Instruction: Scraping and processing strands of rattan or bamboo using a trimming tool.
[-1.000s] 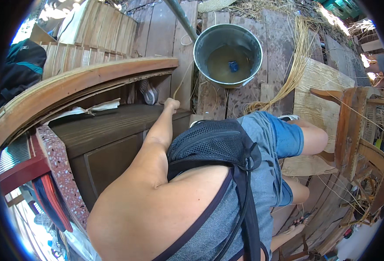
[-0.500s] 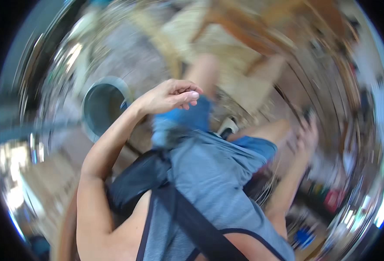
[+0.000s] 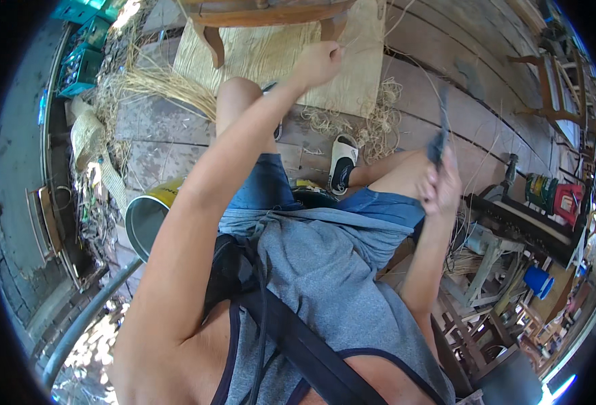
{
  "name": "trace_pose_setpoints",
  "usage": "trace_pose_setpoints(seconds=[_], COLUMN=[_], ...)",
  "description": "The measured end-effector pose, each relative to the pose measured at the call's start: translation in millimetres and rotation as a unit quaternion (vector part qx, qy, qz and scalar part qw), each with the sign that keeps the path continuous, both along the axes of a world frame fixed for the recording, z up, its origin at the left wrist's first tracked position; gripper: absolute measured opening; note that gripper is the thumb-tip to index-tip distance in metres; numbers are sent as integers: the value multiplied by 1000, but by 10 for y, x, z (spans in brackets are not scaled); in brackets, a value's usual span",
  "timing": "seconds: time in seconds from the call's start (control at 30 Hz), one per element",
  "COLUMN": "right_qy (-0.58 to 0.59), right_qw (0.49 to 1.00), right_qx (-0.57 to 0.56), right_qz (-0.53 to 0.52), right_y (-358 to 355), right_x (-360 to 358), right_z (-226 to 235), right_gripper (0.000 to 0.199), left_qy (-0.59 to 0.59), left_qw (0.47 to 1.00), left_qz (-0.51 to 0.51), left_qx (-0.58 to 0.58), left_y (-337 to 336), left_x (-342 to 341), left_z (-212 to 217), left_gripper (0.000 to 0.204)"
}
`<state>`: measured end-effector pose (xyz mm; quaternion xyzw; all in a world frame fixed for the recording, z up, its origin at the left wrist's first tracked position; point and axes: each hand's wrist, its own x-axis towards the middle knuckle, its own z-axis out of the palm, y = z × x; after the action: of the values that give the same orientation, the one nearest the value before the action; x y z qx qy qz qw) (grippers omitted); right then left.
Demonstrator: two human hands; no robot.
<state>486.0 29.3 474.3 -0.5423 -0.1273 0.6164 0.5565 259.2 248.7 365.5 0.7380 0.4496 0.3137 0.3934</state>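
- Left hand (image 3: pixel 318 64) stretched far forward, fingers curled shut, pinching a thin straw strand (image 3: pixel 369 57) that runs off to the right of the fist.
- That fist sits just under the wooden chair frame (image 3: pixel 264 12), over the pale woven panel (image 3: pixel 271 61) lying on the plank floor (image 3: pixel 446 101).
- Right hand (image 3: pixel 439 185) raised beside the right knee, fingers wrapped tight around a dark tool (image 3: pixel 438 138); the tool sticks up above the fist. Blurred, can't tell what kind.
- Hands well apart; the tool is nowhere near the strand.
- Loose straw pile (image 3: pixel 372 121) on the floor between the two hands.
- Sandal (image 3: pixel 342 165) on the foot, below the pile.
- Metal bucket (image 3: pixel 143 219) at left, by the left arm.
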Motion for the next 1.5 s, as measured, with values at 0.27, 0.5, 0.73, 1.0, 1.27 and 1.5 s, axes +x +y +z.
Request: trace_pose_setpoints(seconds=[0.27, 0.5, 0.73, 1.0, 1.27, 1.5], right_qy=[42, 173, 154, -29, -33, -29], right_qw=[998, 970, 964, 947, 890, 854], right_qx=[-20, -131, -83, -73, -50, -48], right_qz=[-31, 109, 201, 311, 451, 517], right_y=[-317, 155, 273, 932, 1335, 1355], right_x=[167, -477, -649, -1738, -3269, -3535], right_z=[-438, -843, -540, -74, -671, -975], right_gripper=[37, 50, 39, 44, 37, 33], left_qy=[-133, 226, 137, -418, -414, -374], left_qw=[971, 823, 747, 678, 796, 853], left_qz=[26, 306, 471, 422, 348, 284], left_qx=[-195, -422, -450, -434, -270, -230], left_y=[252, -1587, -2958, -2074, -1899, -1948], left_x=[-1223, -2839, -2498, -2437, -2588, -2681], left_z=[232, -2712, -3638, -2089, -466, -245], left_gripper=[43, 45, 43, 38, 40, 33])
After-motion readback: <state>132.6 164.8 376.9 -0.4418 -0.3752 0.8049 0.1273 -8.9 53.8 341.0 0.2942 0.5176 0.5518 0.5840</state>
